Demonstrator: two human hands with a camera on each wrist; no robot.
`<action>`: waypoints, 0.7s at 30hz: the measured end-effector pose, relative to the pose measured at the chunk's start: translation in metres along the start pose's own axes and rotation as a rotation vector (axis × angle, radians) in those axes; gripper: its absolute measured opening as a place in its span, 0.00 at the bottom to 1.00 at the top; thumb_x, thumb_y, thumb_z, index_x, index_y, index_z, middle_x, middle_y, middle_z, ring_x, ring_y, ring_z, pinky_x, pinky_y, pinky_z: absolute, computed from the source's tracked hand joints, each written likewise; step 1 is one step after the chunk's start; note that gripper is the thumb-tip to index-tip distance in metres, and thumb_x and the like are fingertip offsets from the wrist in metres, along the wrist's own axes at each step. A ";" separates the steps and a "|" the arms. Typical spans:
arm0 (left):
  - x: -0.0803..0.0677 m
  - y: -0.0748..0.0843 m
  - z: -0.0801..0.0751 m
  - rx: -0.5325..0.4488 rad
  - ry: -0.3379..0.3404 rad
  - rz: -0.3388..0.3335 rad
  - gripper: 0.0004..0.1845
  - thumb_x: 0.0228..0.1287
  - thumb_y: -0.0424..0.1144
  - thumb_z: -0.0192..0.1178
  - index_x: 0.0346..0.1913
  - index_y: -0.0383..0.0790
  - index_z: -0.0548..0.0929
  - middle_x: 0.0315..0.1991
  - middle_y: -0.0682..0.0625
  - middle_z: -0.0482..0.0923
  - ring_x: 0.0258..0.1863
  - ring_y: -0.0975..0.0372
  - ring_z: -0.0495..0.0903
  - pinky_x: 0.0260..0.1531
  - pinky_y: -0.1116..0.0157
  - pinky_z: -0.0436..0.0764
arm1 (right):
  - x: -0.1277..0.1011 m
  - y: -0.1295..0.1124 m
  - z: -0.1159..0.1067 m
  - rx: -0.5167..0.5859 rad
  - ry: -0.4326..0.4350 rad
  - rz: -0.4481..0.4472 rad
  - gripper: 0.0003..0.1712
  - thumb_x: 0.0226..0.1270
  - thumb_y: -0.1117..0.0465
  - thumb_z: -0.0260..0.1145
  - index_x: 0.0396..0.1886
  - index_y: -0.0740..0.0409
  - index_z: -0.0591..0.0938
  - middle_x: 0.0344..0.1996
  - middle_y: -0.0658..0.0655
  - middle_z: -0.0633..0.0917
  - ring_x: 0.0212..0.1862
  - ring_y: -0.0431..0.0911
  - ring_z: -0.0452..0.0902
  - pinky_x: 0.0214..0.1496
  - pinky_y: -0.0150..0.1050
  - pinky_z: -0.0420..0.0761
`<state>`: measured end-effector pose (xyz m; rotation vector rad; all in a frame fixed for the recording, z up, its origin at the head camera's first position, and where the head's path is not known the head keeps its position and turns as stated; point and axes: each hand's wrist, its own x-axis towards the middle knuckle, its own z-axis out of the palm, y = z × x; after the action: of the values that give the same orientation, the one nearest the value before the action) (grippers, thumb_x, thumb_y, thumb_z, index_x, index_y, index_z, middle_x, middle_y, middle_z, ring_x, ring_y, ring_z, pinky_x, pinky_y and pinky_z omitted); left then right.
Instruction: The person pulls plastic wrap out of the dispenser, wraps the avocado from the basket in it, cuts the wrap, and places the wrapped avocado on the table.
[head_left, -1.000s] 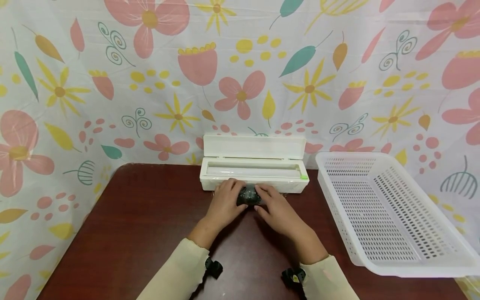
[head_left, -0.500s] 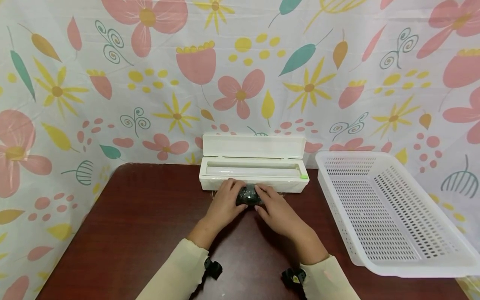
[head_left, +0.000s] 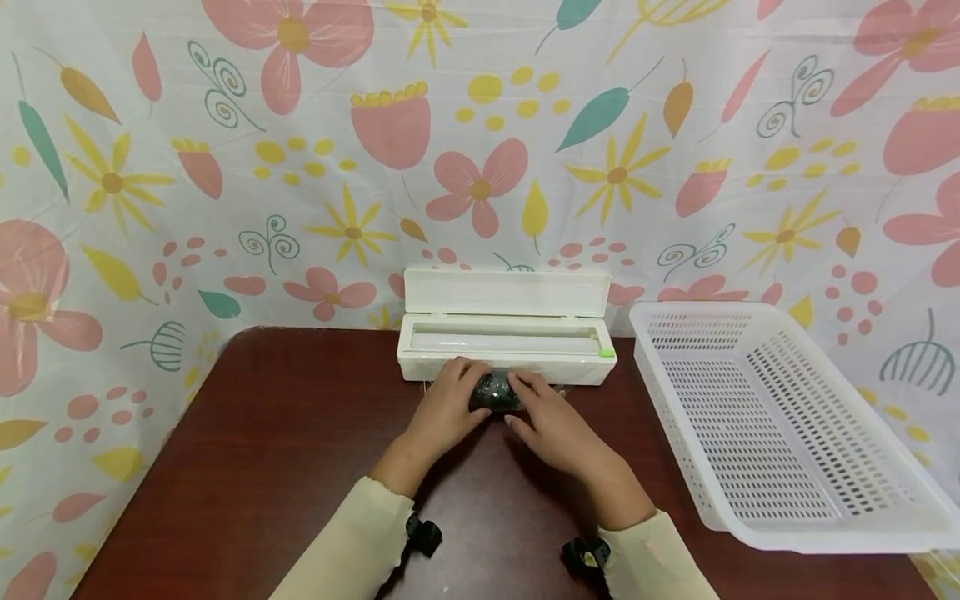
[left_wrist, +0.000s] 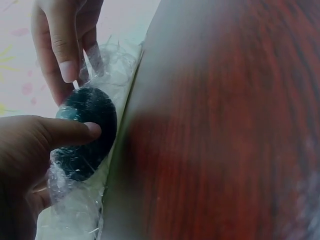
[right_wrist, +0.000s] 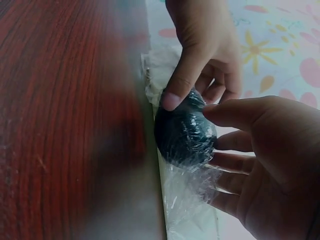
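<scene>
Head view: both hands meet at the far middle of a dark red wooden table (head_left: 247, 467), directly in front of a white cling-film dispenser (head_left: 507, 346) whose lid stands open against the floral backdrop (head_left: 225, 167). Left hand (head_left: 447, 406) and right hand (head_left: 550, 423) cup a small dark round object (head_left: 492, 390) between them; it sits on the table just beside the dispenser's front wall, with clear cling film (left_wrist: 107, 62) wrapped around it. A green tab (head_left: 607, 353) shows at the dispenser's right end. A white perforated plastic basket (head_left: 787, 517) rests on the right side of the table, well apart from the hands. Cream sleeves (head_left: 352, 542) cover both forearms, with black wrist mounts at the cuffs. Left wrist view: left thumb (left_wrist: 70, 131) presses on top of the dark object, fingers curled under the film; the other hand's fingers pinch crumpled film just above it. Right wrist view: right hand's fingers (right_wrist: 235, 165) curl around the object's side and loose film; the left thumb presses its upper edge. Both hands are clamped on the film-wrapped object. What the object is cannot be told.
</scene>
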<state>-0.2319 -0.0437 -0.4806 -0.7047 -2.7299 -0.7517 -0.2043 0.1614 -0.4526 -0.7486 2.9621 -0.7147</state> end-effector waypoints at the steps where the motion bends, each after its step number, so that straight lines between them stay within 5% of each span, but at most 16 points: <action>1: 0.000 0.000 0.000 -0.002 -0.004 -0.001 0.32 0.57 0.39 0.76 0.65 0.46 0.76 0.62 0.49 0.74 0.64 0.55 0.73 0.60 0.55 0.80 | 0.000 0.000 0.000 0.000 -0.002 0.001 0.38 0.74 0.55 0.64 0.77 0.65 0.63 0.74 0.64 0.66 0.70 0.57 0.71 0.67 0.54 0.76; 12: -0.001 0.002 -0.002 0.034 -0.038 -0.004 0.31 0.59 0.38 0.73 0.66 0.44 0.75 0.63 0.47 0.74 0.66 0.54 0.72 0.62 0.54 0.78 | 0.001 0.000 0.000 0.008 0.021 -0.015 0.35 0.73 0.56 0.66 0.74 0.65 0.68 0.71 0.63 0.70 0.70 0.56 0.72 0.68 0.54 0.75; 21: -0.001 0.006 -0.005 0.036 -0.039 -0.027 0.30 0.61 0.41 0.72 0.66 0.44 0.77 0.63 0.46 0.75 0.65 0.52 0.74 0.62 0.43 0.75 | 0.001 0.004 0.000 -0.004 0.079 -0.030 0.32 0.72 0.56 0.66 0.70 0.66 0.73 0.69 0.65 0.72 0.67 0.57 0.74 0.66 0.55 0.76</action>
<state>-0.2274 -0.0420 -0.4741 -0.6826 -2.7859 -0.6996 -0.2064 0.1641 -0.4538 -0.7850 3.0303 -0.7573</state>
